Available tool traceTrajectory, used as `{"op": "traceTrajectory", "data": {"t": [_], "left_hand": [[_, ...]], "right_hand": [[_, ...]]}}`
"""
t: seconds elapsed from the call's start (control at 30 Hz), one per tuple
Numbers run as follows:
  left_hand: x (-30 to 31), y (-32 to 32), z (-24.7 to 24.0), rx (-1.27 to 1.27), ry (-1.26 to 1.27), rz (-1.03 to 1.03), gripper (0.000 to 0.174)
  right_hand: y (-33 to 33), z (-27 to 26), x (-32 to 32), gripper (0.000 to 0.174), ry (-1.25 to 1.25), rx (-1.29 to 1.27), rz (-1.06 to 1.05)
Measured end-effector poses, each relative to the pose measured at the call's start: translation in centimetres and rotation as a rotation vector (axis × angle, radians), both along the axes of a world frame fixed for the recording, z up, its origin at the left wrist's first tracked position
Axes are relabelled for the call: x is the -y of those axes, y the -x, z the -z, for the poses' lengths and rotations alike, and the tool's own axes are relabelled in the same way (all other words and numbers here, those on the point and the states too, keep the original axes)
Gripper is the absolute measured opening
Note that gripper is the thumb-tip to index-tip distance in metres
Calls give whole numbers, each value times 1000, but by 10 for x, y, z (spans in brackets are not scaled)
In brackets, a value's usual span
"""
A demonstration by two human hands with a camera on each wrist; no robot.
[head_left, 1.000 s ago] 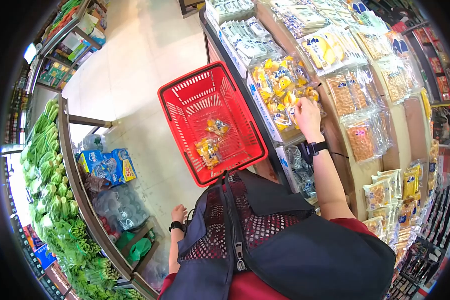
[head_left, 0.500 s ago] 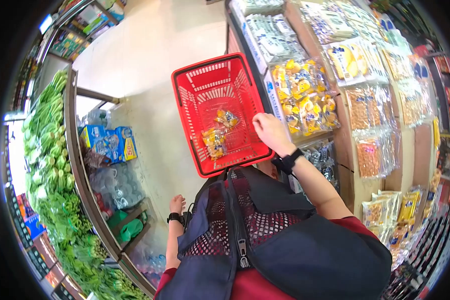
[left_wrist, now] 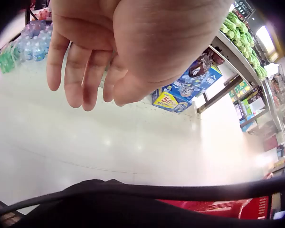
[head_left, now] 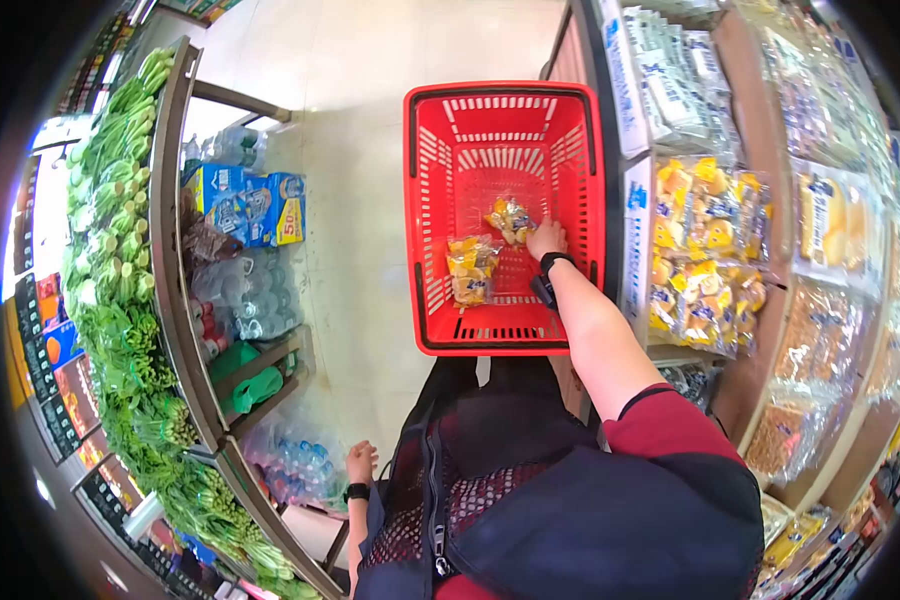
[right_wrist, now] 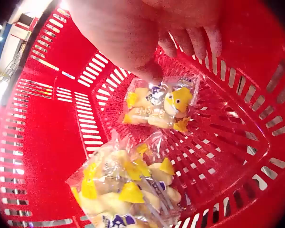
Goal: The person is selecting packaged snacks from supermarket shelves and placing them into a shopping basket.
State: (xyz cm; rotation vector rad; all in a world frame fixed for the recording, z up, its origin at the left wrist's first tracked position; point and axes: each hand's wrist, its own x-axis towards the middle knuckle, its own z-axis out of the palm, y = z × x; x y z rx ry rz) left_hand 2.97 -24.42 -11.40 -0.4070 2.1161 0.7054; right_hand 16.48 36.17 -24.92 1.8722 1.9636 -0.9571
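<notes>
My right hand (head_left: 547,240) reaches down inside a red basket (head_left: 505,89), beside a clear packet with yellow print (head_left: 510,220). In the right wrist view, the hand (right_wrist: 147,33) hangs over that packet (right_wrist: 161,102), its fingers apart and holding nothing visible; whether the thumb touches the wrapper I cannot tell. A second packet (head_left: 472,272) lies in the basket nearer my body, large in the right wrist view (right_wrist: 128,187). Low at my left side, my left hand (head_left: 361,461) hangs empty, fingers loosely bent, above the floor in the left wrist view (left_wrist: 104,52).
Packaged snacks (head_left: 705,300) fill a display along the basket's right side. On the left, a rack holds leafy greens (head_left: 125,250), with blue boxes (head_left: 245,208) and bottles (head_left: 310,465) beneath. Pale floor (head_left: 355,230) lies between rack and basket.
My right hand has moved from the yellow packets on the display, over the basket's right edge and down inside. The head view has turned, shifting basket and display rightward. Left hand still hangs low.
</notes>
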Motion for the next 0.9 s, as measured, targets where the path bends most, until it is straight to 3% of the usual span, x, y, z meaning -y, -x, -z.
{"op": "traceTrajectory", "data": {"t": [0.1, 0.2, 0.3, 0.43, 0.5, 0.53, 0.73, 0.9], "left_hand": [[17, -20, -11, -14, 52, -8, 31], [30, -33, -14, -17, 68, -74, 31], [32, -37, -17, -19, 61, -117, 32], [-1, -32, -32, -46, 112, -62, 32], [-12, -28, -38, -57, 116, -60, 32], [-16, -27, -40, -73, 115, -40, 33], [-14, -21, -32, -77, 84, -13, 32], [-11, -11, -8, 16, 3, -10, 33]], "right_hand": [[8, 19, -6, 63, 26, -1, -18], [15, 31, -5, 62, 80, -10, -32], [19, 32, 0, 60, 54, 52, -2], [20, 39, 2, 43, 51, 136, -53], [14, 50, 2, 36, 49, 101, -13], [11, 53, 5, 33, -82, 67, -31], [2, 53, 5, 21, -87, -157, 57], [-8, -17, 16, 17, -108, -392, 146]]}}
